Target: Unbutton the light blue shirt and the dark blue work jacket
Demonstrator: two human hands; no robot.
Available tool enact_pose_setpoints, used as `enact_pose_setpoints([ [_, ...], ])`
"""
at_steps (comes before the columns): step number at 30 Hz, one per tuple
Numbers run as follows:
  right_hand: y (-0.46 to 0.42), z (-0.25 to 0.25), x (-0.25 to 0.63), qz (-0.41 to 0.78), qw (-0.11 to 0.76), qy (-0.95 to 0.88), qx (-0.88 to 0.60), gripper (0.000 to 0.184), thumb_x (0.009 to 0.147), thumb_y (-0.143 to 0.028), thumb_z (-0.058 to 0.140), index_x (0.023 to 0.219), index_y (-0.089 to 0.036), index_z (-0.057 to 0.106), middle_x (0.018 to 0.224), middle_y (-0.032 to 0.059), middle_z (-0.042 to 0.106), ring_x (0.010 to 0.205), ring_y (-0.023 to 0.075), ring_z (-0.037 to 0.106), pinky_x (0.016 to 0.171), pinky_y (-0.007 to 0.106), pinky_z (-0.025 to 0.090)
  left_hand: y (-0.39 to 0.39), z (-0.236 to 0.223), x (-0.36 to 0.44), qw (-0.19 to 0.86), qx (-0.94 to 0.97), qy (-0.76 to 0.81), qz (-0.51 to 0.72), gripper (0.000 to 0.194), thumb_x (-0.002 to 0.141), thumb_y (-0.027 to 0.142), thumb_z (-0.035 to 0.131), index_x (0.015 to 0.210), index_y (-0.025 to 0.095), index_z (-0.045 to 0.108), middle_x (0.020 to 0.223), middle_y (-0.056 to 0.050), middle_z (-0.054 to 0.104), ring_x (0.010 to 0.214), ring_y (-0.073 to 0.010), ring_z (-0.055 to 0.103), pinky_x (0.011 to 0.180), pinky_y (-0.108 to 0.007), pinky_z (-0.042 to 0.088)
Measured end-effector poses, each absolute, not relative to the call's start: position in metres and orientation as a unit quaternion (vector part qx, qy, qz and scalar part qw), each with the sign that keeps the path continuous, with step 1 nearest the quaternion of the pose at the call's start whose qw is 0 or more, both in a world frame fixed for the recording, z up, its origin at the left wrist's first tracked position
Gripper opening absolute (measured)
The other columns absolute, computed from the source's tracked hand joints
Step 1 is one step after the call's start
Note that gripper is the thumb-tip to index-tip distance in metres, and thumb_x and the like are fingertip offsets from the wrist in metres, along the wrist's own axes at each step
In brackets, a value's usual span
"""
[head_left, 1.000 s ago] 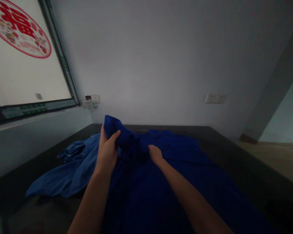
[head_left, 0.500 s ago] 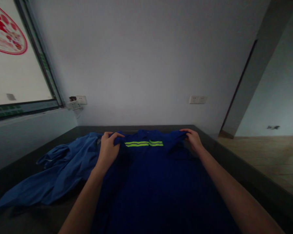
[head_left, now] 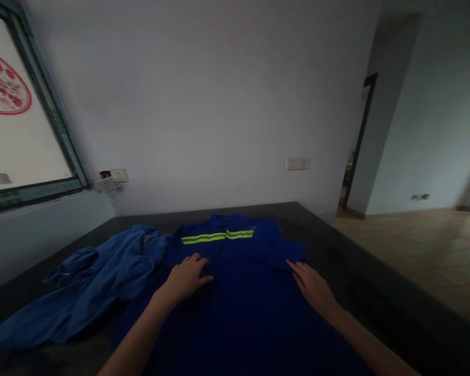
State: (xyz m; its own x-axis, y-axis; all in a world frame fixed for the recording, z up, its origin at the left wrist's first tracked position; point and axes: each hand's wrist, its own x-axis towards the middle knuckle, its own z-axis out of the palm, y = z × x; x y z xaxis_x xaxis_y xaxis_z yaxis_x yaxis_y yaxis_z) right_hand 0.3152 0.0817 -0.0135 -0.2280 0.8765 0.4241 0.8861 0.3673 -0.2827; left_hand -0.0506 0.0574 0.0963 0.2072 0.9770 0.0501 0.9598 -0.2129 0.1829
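Observation:
A dark blue work shirt [head_left: 235, 303] lies front up across the table, collar toward the wall, with yellow-green reflective stripes on its chest. Over its left side rests my left hand [head_left: 188, 277], open, fingers loosely bent and thumb apart. My right hand [head_left: 311, 287] is at the lower edge of the short sleeve [head_left: 285, 251] on the right, its fingers stretched out and touching the cloth. I see no cloth gripped in either hand. The lower part of the shirt is very dark.
A lighter blue garment [head_left: 113, 277] lies crumpled at the left of the dark table [head_left: 293, 213]. Wall sockets [head_left: 297, 164] and a power strip [head_left: 107, 184] are above the table's far edge. A window [head_left: 23, 141] is at the left, tiled floor [head_left: 407, 235] at the right.
Both hands have let go of the shirt's shoulders and come back nearer to me. The shirt now lies flatter, its right sleeve spread outward. The view has turned somewhat to the right.

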Motion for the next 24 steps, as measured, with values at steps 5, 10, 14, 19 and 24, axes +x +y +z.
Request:
enact_pose_setpoints([
  [5,0.058,-0.009,0.304,0.058,0.2,-0.799,-0.563,0.037,0.09,-0.031,0.039,0.112,-0.023,0.068,0.106,0.0109,0.069,0.099,0.0254,0.063,0.086,0.037,0.048,0.004,0.086,-0.006,0.08,0.783,0.615,-0.048,0.046,0.081,0.033,0.057,0.126,0.025,0.055,0.12,-0.014,0.06,0.104,-0.0349,0.06,0.084,-0.049,0.047],
  [10,0.067,0.023,0.293,0.116,0.206,-0.811,-0.536,0.043,0.094,-0.041,0.033,0.081,-0.025,0.071,0.08,0.0048,0.071,0.081,0.0226,0.066,0.074,0.033,0.047,-0.029,0.056,0.021,0.159,0.777,0.597,-0.124,0.074,0.072,0.045,0.068,0.138,0.023,0.043,0.129,-0.022,0.054,0.109,-0.0435,0.056,0.085,-0.058,0.045],
  [14,0.113,0.048,0.278,0.049,0.248,-0.83,-0.498,0.031,0.093,-0.032,0.039,0.099,-0.022,0.068,0.101,0.007,0.068,0.096,0.0219,0.061,0.085,0.033,0.044,-0.033,0.045,0.029,0.185,0.771,0.598,-0.119,0.09,0.067,0.049,0.071,0.143,0.018,0.036,0.132,-0.025,0.049,0.111,-0.0446,0.053,0.087,-0.058,0.044],
  [19,0.179,0.029,0.257,-0.034,0.178,-0.855,-0.485,0.033,0.089,-0.021,0.047,0.119,-0.02,0.06,0.118,0.0101,0.059,0.109,0.022,0.053,0.095,0.034,0.041,-0.031,0.037,0.023,0.198,0.778,0.591,-0.08,0.084,0.07,0.053,0.065,0.141,0.017,0.037,0.132,-0.022,0.049,0.112,-0.0404,0.053,0.09,-0.054,0.045],
  [24,0.234,0.01,0.23,-0.054,0.106,-0.862,-0.493,0.048,0.086,-0.019,0.052,0.133,-0.022,0.048,0.139,0.013,0.046,0.129,0.0272,0.038,0.104,0.045,0.032,-0.025,0.025,0.017,0.154,0.798,0.575,-0.097,0.062,0.08,0.037,0.057,0.138,0.022,0.04,0.13,-0.017,0.053,0.108,-0.0374,0.058,0.082,-0.052,0.051],
])
